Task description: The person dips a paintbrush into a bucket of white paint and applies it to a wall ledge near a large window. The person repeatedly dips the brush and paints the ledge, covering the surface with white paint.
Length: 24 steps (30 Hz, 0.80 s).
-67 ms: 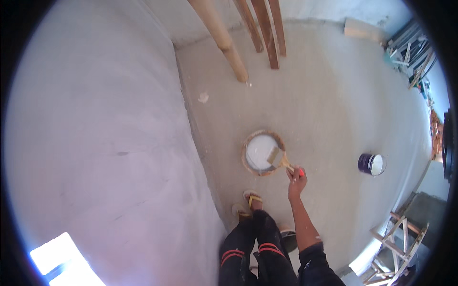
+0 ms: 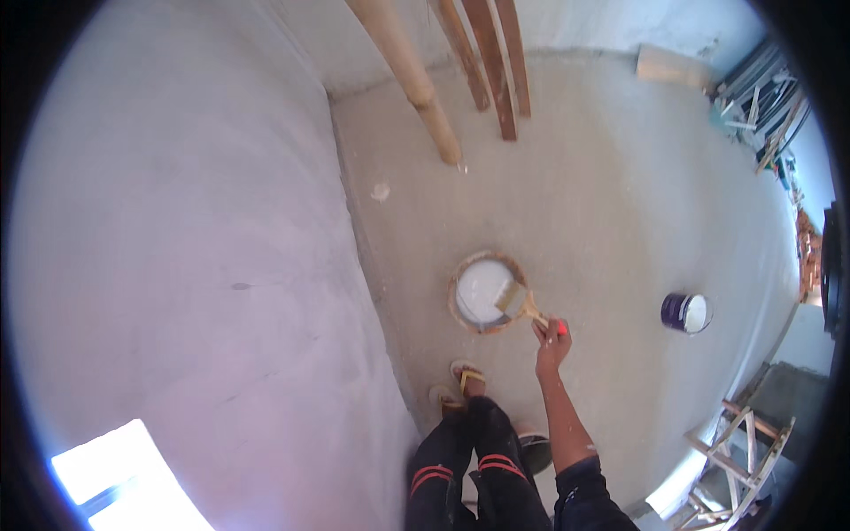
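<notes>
My right hand (image 2: pixel 552 343) is closed around the handle of a wide flat paintbrush (image 2: pixel 513 299). The handle's end shows red beside my fingers. Pale bristles lie over the right side of a round, brown-rimmed bucket (image 2: pixel 459 317) that holds white paint (image 2: pixel 481 285). Whether the bristle tips touch the paint, I cannot tell. White specks mark my right hand and forearm. My left hand is outside the picture.
A pale wall (image 2: pixel 204 265) rises close on my left. Ahead, a thick bamboo pole (image 2: pixel 425 102) and several brown planks (image 2: pixel 496 75) lean down to the floor. Rightward are a dark purple pail (image 2: pixel 676 311) and a wooden trestle (image 2: pixel 739 460). A dark bucket (image 2: pixel 536 450) stands by my legs.
The whole view has shifted a little, so the floor things sit slightly lower. The paintbrush stays over the paint bucket in my right hand.
</notes>
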Tool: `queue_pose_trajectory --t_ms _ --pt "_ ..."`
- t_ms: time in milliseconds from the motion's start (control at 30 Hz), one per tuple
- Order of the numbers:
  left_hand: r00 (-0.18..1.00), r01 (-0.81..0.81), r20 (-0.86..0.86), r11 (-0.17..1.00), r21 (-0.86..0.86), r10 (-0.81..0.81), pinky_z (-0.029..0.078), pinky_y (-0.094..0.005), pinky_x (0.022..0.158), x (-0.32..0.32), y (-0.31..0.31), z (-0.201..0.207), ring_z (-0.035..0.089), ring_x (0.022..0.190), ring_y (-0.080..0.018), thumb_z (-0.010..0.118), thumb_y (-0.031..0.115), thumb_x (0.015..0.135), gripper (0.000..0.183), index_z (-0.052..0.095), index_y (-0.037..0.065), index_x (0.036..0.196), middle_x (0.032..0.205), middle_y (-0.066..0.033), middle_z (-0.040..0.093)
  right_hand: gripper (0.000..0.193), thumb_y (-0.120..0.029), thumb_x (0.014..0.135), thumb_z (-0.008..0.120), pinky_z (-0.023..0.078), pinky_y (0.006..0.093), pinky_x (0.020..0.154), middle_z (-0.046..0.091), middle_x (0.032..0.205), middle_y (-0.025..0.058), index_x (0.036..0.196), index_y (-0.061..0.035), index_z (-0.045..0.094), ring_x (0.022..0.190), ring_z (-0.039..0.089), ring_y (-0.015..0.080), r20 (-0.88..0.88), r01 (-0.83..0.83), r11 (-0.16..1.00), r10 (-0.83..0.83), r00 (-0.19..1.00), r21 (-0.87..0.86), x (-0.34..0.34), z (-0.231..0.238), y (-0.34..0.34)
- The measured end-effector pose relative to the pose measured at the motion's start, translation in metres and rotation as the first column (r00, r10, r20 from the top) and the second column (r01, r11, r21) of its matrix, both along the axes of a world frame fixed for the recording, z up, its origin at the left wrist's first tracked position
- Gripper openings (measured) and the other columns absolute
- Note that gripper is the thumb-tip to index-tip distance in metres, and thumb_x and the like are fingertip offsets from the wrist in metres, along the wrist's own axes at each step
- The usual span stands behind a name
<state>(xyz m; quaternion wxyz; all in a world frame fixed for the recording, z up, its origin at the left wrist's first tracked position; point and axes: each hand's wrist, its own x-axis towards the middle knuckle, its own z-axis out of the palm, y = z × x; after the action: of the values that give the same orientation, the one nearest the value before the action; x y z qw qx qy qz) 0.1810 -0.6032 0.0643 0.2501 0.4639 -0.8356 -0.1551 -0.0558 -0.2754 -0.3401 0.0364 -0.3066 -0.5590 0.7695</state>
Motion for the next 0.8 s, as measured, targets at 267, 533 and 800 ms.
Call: queue_pose_trajectory --t_ms 267,533,800 --pt "0.967 -0.029 -0.243 0.984 0.175 0.072 0.029 -0.0545 0.108 0.030 0.038 0.071 0.034 0.134 -0.0412 0.038 0.020 0.099 0.029 0.052 -0.002 0.113 0.143 -0.0239 0.035 0.038 -0.024 0.092 0.062 0.058 0.0412 0.087 0.058 0.109 0.0162 0.115 0.0038 0.053 0.104 0.061 0.0290 -0.100 0.055 0.988 -0.040 0.994 0.144 0.002 0.168 0.062" --pt "0.874 0.199 -0.470 0.974 0.110 -0.125 0.043 -0.0410 0.093 0.003 0.025 0.040 0.057 0.106 -0.0320 0.047 0.007 0.093 0.020 0.065 0.000 0.088 0.106 -0.0177 0.062 0.049 -0.028 0.092 0.062 0.051 0.0413 0.100 0.056 0.116 0.0224 0.118 0.0108 0.047 0.110 0.059 0.0337 -0.313 0.114 0.993 -0.103 0.944 0.015 -0.008 0.336 0.056" --pt "0.679 0.421 -0.694 0.902 0.101 -0.239 0.046 -0.0368 0.069 0.022 0.010 0.011 0.057 0.078 -0.0279 0.060 0.012 0.090 0.011 0.064 0.003 0.085 0.084 -0.0091 0.061 0.041 -0.025 0.096 0.056 0.057 0.0379 0.088 0.057 0.109 0.0239 0.112 0.0126 0.050 0.097 0.064 0.0314 -0.678 -0.059 0.969 0.212 0.704 0.241 0.051 0.513 -0.081"
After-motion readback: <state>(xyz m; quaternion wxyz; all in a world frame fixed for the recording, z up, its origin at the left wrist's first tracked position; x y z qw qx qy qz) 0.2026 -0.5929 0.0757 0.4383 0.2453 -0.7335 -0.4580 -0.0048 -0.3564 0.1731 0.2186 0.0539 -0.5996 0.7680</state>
